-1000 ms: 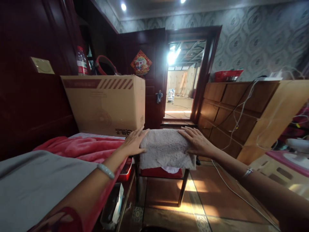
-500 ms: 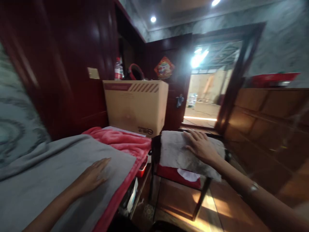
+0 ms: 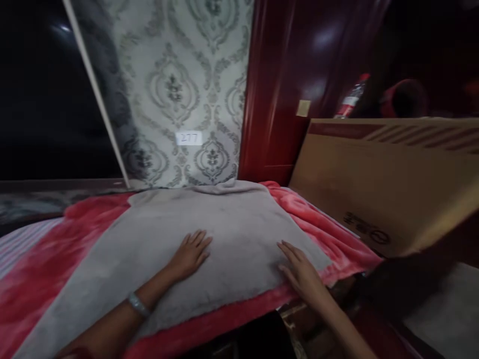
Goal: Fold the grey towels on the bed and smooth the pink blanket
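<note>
Hands lie flat on a grey blanket [image 3: 224, 234] spread over a red blanket [image 3: 41, 269] on the bed. The left hand [image 3: 190, 254] rests palm down near the middle of the grey cloth, fingers spread and straight, gripping nothing; a pale bracelet [image 3: 138, 304] circles that wrist. The right hand [image 3: 299, 271] rests open at the cloth's near right corner, fingers extended, the fingertips on the grey fabric and the heel of the hand over the red border just beyond the edge.

The grey blanket's near edge runs just in front of both wrists, with a strip of red showing below it. Its far edge bunches against the patterned wall [image 3: 179, 89]. To the right, a cardboard box [image 3: 377, 184] stands on the red blanket, near the grey cloth's right edge but apart from it. To the left, the grey cloth has wide open red blanket beside it.
</note>
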{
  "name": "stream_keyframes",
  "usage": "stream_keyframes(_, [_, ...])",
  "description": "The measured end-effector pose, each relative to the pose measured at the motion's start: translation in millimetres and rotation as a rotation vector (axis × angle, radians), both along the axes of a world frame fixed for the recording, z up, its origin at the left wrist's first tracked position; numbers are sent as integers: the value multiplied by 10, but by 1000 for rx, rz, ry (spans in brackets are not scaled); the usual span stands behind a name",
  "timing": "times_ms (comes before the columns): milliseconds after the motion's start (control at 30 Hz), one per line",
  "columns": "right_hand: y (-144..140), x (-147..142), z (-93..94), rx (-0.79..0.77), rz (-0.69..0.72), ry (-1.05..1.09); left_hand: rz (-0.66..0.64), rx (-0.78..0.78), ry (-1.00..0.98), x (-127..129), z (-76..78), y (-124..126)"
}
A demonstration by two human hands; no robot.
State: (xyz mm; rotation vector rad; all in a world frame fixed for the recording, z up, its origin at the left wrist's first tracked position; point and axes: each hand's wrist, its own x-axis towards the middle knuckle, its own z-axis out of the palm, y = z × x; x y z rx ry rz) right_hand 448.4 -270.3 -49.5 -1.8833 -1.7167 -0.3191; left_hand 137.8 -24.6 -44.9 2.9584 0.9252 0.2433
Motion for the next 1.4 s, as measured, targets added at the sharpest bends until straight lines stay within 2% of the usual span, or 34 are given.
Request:
stream_keyframes(100, [594,-299,-40,-76,93,-15,-3,-33,-19,-18,-1,-100])
stream_keyframes(167, [834,-434,-135,-170,74,-45,13,-53,-33,-24,3,-134])
stream_keyframes(233, [956,-498,-278,-281,23,-77,57,-59,-55,-42,-6,-156])
stream_keyframes(367, [984,-459,-533,-384,-12,-121,196,-100,-68,-122,-22,-145])
stream_keyframes(500, [952,-409,-589,-369,-13,-127,357,-137,-8,-330,56,-24])
stream_keyframes(700, [945,-372,-638,-354,6,-116,566,-119,41,-976,185,212])
stream_keyframes(800, [962,-248,-729,-325,25,-112,752,-70,54,-1319,198,282])
stream_keyframes(867, [1040,-171,-744,-318,26,-115,875,-58,56,-1475,193,298])
stream_keyframes(933, [1210,-191,-676,-307,61,-126,935,-59,48,-1550,178,293])
stream_keyframes(1033, [1622,-545,-415,-269,261,-145,944,-50,12,-1557,138,276])
stream_keyframes(1100, [1936,-985,-191,-263,435,-154,938,-57,-21,-1545,106,272])
stream_keyframes(1200, [2339,-1742,71,-270,619,-170,923,-59,-64,-1553,59,278])
stream_keyframes(1300, [2554,-2331,107,-277,644,-152,917,-38,-103,-1573,24,283])
stream_keyframes(1400, [2571,-2607,-56,-341,618,-162,929,-41,-128,-1574,13,266])
